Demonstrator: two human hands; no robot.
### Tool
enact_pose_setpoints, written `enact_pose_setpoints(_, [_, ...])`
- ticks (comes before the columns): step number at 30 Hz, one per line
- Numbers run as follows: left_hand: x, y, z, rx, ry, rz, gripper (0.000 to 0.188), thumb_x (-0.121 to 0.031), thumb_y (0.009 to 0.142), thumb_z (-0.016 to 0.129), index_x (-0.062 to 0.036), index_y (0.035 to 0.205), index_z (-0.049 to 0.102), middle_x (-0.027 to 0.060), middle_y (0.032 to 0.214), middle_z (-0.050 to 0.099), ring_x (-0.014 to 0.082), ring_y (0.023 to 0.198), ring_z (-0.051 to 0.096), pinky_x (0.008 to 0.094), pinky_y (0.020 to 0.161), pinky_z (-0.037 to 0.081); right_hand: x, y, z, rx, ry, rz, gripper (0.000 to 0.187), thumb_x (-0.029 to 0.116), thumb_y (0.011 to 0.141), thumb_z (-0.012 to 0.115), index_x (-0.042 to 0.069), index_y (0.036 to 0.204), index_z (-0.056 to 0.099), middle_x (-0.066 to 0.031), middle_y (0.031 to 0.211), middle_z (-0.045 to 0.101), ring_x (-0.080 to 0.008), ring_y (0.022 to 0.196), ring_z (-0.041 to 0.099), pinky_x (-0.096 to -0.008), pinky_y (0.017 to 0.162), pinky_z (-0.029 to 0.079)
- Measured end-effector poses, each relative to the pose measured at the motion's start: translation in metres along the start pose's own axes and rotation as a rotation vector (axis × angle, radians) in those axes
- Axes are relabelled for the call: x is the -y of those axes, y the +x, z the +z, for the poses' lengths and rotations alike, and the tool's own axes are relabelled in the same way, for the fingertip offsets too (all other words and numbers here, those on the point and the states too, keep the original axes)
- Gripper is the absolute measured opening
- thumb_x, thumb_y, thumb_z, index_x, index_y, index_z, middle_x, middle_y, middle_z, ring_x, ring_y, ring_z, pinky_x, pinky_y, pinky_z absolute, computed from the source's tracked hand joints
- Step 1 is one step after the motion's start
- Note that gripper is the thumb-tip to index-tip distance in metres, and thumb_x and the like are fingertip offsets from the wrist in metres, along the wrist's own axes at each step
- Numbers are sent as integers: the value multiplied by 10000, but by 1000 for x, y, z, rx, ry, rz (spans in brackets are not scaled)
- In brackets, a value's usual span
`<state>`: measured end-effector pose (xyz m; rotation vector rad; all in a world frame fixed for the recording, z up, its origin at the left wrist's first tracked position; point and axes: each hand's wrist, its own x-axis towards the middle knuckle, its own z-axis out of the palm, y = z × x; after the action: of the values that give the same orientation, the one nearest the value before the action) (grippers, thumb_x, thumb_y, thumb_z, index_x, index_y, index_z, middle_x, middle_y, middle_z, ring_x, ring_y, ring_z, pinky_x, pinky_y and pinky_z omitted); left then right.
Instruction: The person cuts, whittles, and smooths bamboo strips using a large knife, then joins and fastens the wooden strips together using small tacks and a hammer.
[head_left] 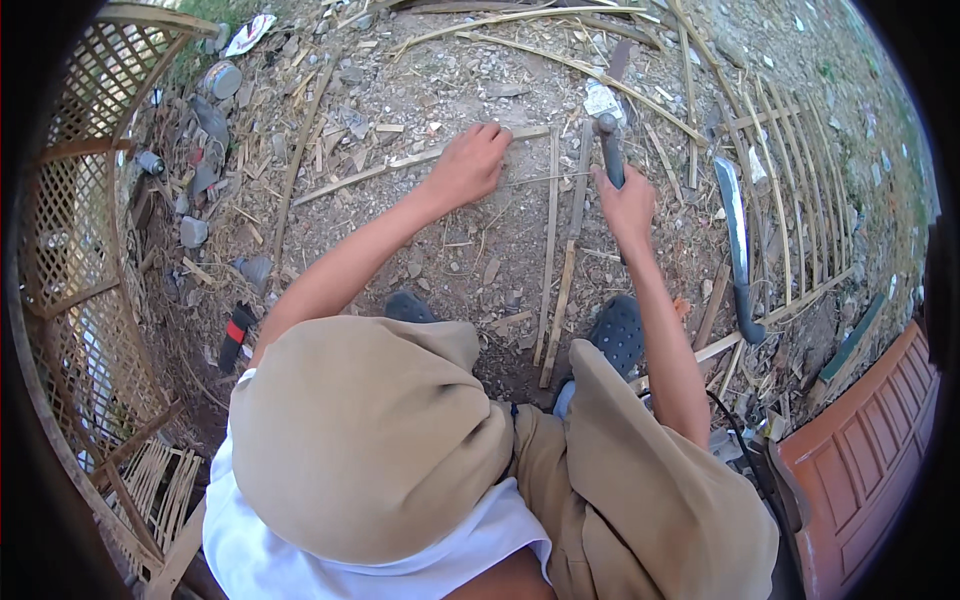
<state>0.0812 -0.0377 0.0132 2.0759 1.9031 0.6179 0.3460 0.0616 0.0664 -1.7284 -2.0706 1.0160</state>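
Note:
My right hand (627,205) is wrapped round the handle of a hammer (611,150), its metal head pointing away from me. My left hand (468,165) is closed over a long thin wooden strip (380,170) that lies crosswise on the ground. The strip's right end meets the top of an upright strip (551,240). Beside that runs another narrow strip (563,300), leading down between my feet. A thin, wire-like line stretches between my two hands; what it is I cannot tell.
A machete (735,230) with a dark curved handle lies right of my arm, near a slatted wooden frame (800,190). Lattice panels (80,220) stand at the left. A brown panelled board (860,450) is at lower right. Bamboo strips (520,15) and debris litter the dirt.

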Motion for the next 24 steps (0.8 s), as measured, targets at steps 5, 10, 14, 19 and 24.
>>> enact_pose_setpoints(5, [11,8,8,-86,138,-51,377,17,881,622,11,1256,580,194,1158,567,395,1098,599,507,932,526,-25,-30,41,-69,-131,-193,291,155,958,765,-123,949,677,-306,1026,666,-512,979,657,-545,874,499])
enact_pose_setpoints(10, [2,11,18,-135,264,-92,501,52,787,681,-7,1274,580,180,1207,566,375,1201,588,515,905,504,-31,-46,56,-96,-90,-262,262,120,921,769,-123,972,686,-292,1009,659,-502,956,664,-547,865,506])
enact_pose_setpoints(14, [9,11,19,-152,279,-165,473,54,817,660,-19,1278,581,163,1212,571,359,1212,588,511,884,486,-24,-55,59,-43,-51,-220,218,78,879,753,-116,955,687,-272,1004,653,-470,923,666,-532,840,510])
enact_pose_setpoints(19, [40,7,8,-136,277,-170,438,48,872,620,-55,1297,598,137,1244,588,338,1223,601,510,910,487,-10,-67,64,-55,17,-282,201,72,857,756,-103,922,680,-246,971,644,-447,880,655,-526,817,507])
enact_pose_setpoints(24, [77,24,-3,-215,192,-75,452,48,891,602,-66,1328,602,157,1187,605,370,1151,642,511,905,541,-3,-75,68,5,68,-326,184,64,843,764,-87,896,672,-229,951,634,-434,853,648,-516,795,506])
